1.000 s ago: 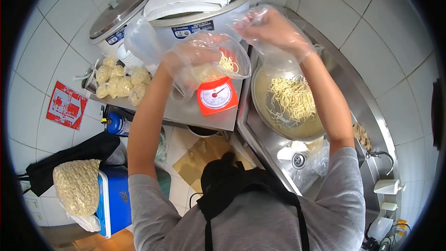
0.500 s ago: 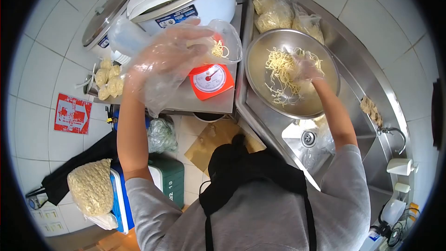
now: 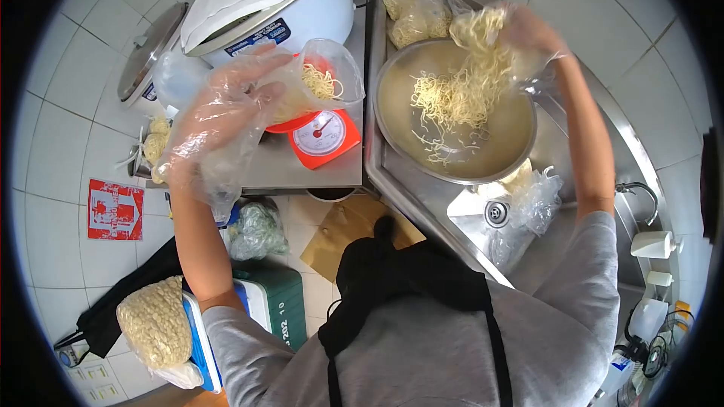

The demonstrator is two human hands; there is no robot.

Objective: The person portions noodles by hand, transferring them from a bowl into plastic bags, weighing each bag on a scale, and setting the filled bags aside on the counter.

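My right hand (image 3: 532, 34), in a clear plastic glove, is closed on a hanging bunch of noodles (image 3: 486, 53) above the far right side of a large steel bowl (image 3: 388, 124). More noodles (image 3: 445, 102) lie in that bowl. My left hand (image 3: 226, 102), also in clear plastic, is beside a clear plastic bag (image 3: 348, 68) with noodles (image 3: 320, 81) inside, over the red pan of a scale (image 3: 326, 136). The fingers of my left hand look spread, with loose plastic around them; whether they grip the bag is unclear.
A large rice cooker (image 3: 320, 22) stands behind the scale, with a lidded pot (image 3: 154, 49) at its left. Bagged noodles (image 3: 415, 15) sit behind the bowl. At the right are a sink drain (image 3: 496, 214) and a faucet (image 3: 641, 200). Green cooler (image 3: 279, 301) stands below left.
My right hand has risen out of the bowl toward the far right, lifting noodles. My left hand stays near the bag and scale. The whole view has shifted slightly.
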